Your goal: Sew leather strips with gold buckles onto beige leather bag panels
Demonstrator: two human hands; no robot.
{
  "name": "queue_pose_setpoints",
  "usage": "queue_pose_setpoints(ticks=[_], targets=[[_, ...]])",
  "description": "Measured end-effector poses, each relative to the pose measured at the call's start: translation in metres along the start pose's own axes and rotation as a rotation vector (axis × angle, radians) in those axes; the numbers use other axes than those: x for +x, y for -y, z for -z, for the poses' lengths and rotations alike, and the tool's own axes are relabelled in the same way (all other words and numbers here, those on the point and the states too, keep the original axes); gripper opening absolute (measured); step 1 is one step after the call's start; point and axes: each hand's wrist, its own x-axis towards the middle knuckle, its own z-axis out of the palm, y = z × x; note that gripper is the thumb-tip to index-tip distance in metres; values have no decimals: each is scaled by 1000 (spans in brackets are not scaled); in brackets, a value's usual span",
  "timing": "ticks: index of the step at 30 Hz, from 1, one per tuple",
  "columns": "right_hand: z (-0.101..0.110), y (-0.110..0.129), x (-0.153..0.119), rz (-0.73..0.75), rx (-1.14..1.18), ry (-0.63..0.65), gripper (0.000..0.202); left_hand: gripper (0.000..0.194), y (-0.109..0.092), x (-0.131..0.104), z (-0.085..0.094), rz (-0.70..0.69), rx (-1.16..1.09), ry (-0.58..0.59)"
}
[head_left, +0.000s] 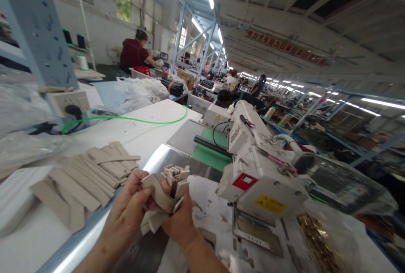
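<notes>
A long workshop with strip lights runs back beyond your hands. Left of your left hand (128, 205), a row of beige strips (91, 176) lies fanned out on the white table (145, 117); a careless sweep of that forearm could scatter them. Your left hand pinches a bent strip (162, 197), which might crease if pushed harder. Just beside it, your right hand (180, 224) is wrapped round a bundle of strips (174, 178), their ends uneven; slacken that grip and some could slide out. Right of that hand stands the sewing machine (253, 159), with brass-coloured pieces (316, 239) further right.
</notes>
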Motion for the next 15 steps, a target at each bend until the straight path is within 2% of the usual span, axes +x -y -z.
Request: queue_pose_setpoints(ticks=[3,5,9,13,15], targets=[[-1,3,-1,10,-33,48,60,15,-7,1,3,-44,-108,-110],[-1,3,-2,18,-56,44,60,14,-11,3,7,-58,-169,-128],[-1,8,-2,32,23,67,62,22,-14,5,10,49,-127,-116],[0,10,1,61,84,71,50,37,-15,5,-2,171,-65,-22],[-1,7,2,49,77,49,45,40,-16,4,-9,211,-89,-18]])
